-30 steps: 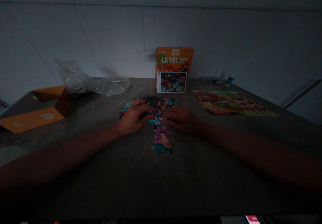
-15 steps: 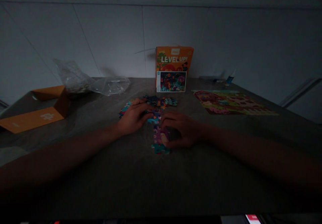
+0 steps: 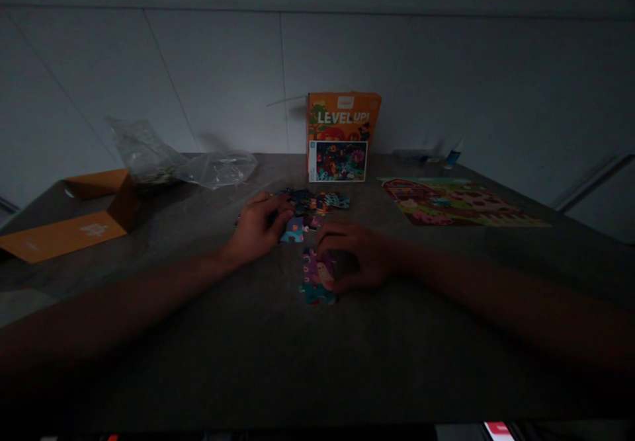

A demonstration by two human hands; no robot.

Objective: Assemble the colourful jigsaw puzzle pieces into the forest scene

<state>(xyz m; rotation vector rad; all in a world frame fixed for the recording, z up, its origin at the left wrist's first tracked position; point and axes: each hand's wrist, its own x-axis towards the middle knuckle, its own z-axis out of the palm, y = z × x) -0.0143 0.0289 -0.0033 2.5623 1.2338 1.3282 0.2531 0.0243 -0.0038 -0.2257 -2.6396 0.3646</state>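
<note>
Puzzle strip, a short run of joined purple and teal pieces, lay flat on the grey table near its middle. Its long axis ran straight away from the viewer. The right hand was the nearer hand. It sat just to the strip's right, half closed, with its fingers curled over the far end and its thumb near the closer end, so it seemed to have hold of the strip by that edge. The left hand lay apart from the strip, up and to its left, with its fingers bent onto a loose blue piece. Whether it pinched that piece or only touched it could not be told. Just beyond both hands lay a small heap of loose pieces.

Farther back, a puzzle box lettered "LEVEL UP!" stood upright against the wall. A finished puzzle lay flat at the right, well apart from the hands. A crumpled clear plastic bag and an open orange box lid lay at the left. The scene was very dim, both forearms were nearly lost in shadow, and the right hand hid part of the strip's right edge.
</note>
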